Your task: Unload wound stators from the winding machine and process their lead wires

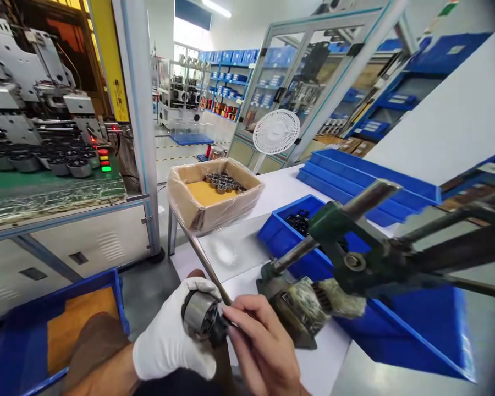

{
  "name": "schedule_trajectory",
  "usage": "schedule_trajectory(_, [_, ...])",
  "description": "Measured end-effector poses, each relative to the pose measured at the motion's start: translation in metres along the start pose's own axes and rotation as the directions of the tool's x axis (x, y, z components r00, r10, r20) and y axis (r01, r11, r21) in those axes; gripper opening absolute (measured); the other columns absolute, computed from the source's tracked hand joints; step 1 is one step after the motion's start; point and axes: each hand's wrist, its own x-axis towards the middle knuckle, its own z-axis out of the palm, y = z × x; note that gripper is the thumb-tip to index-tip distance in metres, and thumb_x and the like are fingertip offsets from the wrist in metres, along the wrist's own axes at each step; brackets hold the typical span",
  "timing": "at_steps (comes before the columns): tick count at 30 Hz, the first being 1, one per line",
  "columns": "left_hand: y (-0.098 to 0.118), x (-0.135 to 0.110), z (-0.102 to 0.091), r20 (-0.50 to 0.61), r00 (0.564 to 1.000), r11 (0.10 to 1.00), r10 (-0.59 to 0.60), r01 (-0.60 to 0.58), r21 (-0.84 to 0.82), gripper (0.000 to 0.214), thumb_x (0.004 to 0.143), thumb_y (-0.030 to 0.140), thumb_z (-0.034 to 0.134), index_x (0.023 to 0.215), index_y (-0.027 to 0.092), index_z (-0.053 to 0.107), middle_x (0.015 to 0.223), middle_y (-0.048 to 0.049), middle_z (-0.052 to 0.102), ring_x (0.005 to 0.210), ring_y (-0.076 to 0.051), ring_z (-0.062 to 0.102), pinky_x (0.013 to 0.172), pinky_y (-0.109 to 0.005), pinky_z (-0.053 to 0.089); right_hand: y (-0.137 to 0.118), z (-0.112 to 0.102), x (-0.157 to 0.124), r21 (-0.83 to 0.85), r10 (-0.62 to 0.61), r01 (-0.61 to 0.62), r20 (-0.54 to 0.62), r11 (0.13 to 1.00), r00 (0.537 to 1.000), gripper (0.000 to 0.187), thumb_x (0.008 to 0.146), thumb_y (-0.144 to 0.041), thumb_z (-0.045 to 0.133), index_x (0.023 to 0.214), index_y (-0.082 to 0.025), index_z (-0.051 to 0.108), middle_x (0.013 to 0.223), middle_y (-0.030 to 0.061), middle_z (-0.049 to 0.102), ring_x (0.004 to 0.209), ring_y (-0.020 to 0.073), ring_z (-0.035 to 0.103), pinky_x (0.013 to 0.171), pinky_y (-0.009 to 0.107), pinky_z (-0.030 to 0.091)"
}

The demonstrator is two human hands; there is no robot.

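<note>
My left hand [171,341], in a white glove, is closed round a small grey metal cylinder part [200,314] with a dark toothed end. My bare right hand [262,344] pinches a thin metal rod [208,269] whose tip meets the dark end of that part. Both hands are at the near edge of the white table [272,190], just left of a green hand press [355,258] with a long lever. A similar ribbed part [309,300] lies under the press head.
A plastic-lined cardboard box [214,195] with several ring parts stands at the table's far left. A blue bin [284,234] of dark parts sits behind the press. Blue trays [355,176] are stacked farther back; another blue bin [49,330] is on the floor to the left. A machine enclosure [45,137] fills the left side.
</note>
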Motion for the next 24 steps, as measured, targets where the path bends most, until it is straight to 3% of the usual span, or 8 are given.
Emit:
schedule_trajectory(4, [0.007, -0.012, 0.002, -0.073, 0.996, 0.998, -0.047, 0.051, 0.049, 0.074, 0.053, 0.018, 0.095, 0.114, 0.023, 0.054, 0.105, -0.0019, 0.063, 0.084, -0.013, 0.062, 0.076, -0.024, 0.051, 0.0, 0.021, 0.005, 0.051, -0.009, 0.01, -0.014, 0.999, 1.0, 0.038, 0.088, 0.009, 0.051, 0.121, -0.01, 0.059, 0.105, 0.0104, 0.056, 0.097, 0.0143, 0.059, 0.081, 0.023, 0.054])
schedule_trajectory(7, [0.008, -0.014, 0.001, -0.118, 0.992, 0.995, -0.055, 0.065, 0.081, 0.072, 0.054, 0.02, 0.095, 0.114, 0.022, 0.054, 0.106, -0.0018, 0.062, 0.087, -0.013, 0.059, 0.078, -0.024, 0.05, 0.003, 0.019, 0.002, 0.095, -0.071, 0.061, 0.099, 0.994, 0.993, 0.045, 0.087, 0.005, 0.052, 0.131, -0.005, 0.054, 0.119, 0.0156, 0.053, 0.11, 0.0183, 0.057, 0.091, 0.027, 0.054])
schedule_trajectory(10, [0.007, -0.012, -0.001, -0.121, 0.991, 0.993, -0.059, 0.071, 0.096, 0.077, 0.051, 0.027, 0.097, 0.116, 0.022, 0.055, 0.107, -0.0022, 0.061, 0.088, -0.013, 0.058, 0.078, -0.023, 0.049, 0.006, 0.009, 0.0, 0.03, -0.127, 0.123, 0.167, 0.992, 0.978, 0.048, 0.088, -0.001, 0.055, 0.136, -0.001, 0.049, 0.126, 0.0181, 0.05, 0.119, 0.0216, 0.052, 0.098, 0.03, 0.051])
schedule_trajectory(16, [0.006, -0.006, -0.003, -0.082, 0.991, 0.986, -0.104, 0.114, 0.124, 0.082, 0.04, 0.037, 0.1, 0.11, 0.019, 0.06, 0.104, -0.0027, 0.061, 0.087, -0.015, 0.058, 0.078, -0.026, 0.049, 0.008, 0.002, 0.004, 0.006, -0.166, 0.168, 0.21, 0.986, 0.964, 0.041, 0.089, 0.002, 0.06, 0.13, -0.001, 0.054, 0.121, 0.0168, 0.054, 0.114, 0.0205, 0.053, 0.096, 0.033, 0.051])
schedule_trajectory(24, [0.011, -0.01, -0.004, -0.099, 0.981, 0.984, -0.166, 0.172, 0.048, 0.087, 0.041, 0.035, 0.101, 0.114, 0.019, 0.055, 0.099, -0.0037, 0.065, 0.084, -0.017, 0.061, 0.08, -0.031, 0.049, 0.012, 0.003, 0.006, -0.018, -0.206, 0.215, 0.228, 0.976, 0.952, 0.043, 0.087, 0.005, 0.059, 0.129, -0.002, 0.058, 0.118, 0.0175, 0.059, 0.112, 0.0215, 0.058, 0.092, 0.034, 0.056])
